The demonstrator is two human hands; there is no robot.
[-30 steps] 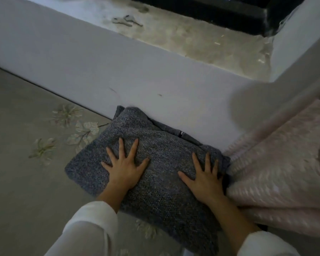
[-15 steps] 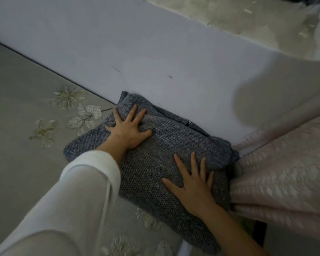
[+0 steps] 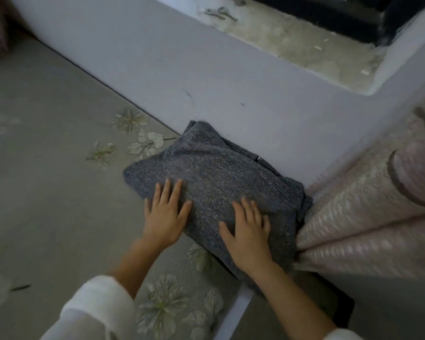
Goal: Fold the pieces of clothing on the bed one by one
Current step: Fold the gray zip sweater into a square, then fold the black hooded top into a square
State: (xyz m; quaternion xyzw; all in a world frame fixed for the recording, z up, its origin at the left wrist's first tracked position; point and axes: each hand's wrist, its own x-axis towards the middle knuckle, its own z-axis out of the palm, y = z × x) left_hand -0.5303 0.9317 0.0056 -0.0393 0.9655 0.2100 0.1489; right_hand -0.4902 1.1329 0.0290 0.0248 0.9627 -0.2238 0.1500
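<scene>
While both hands lie flat, left hand [image 3: 166, 214], right hand [image 3: 247, 230], fingers straight: press grey sweater [image 3: 214, 182] gently, rub out bumps.

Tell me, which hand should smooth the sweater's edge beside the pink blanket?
Probably the right hand: it lies flat on the sweater, on the side nearest the pink blanket. The left hand rests at the sweater's opposite edge, farther away.
</scene>
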